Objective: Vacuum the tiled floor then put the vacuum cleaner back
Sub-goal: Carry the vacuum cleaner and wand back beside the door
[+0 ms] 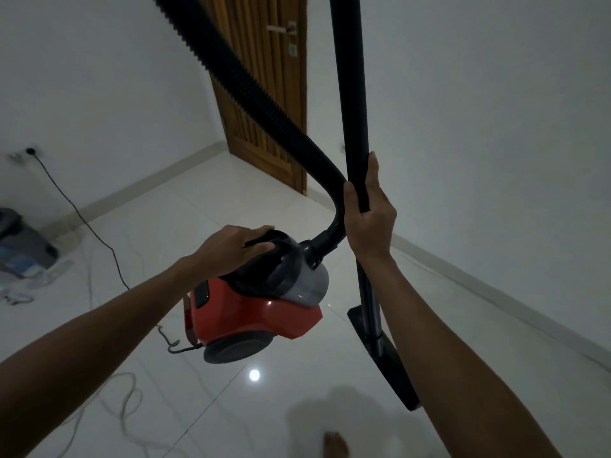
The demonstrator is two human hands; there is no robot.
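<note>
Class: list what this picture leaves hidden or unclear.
Head view:
- Hose and wand tops: cut off by the top edge.
- Handle on the vacuum: covered by the left hand.
- Floor head: partly behind the right forearm.
- Pile at left: too blurred to identify.

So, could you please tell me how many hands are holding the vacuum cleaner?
2. The left hand grips the handle on the red vacuum body; the right hand grips the upright black tube.
</note>
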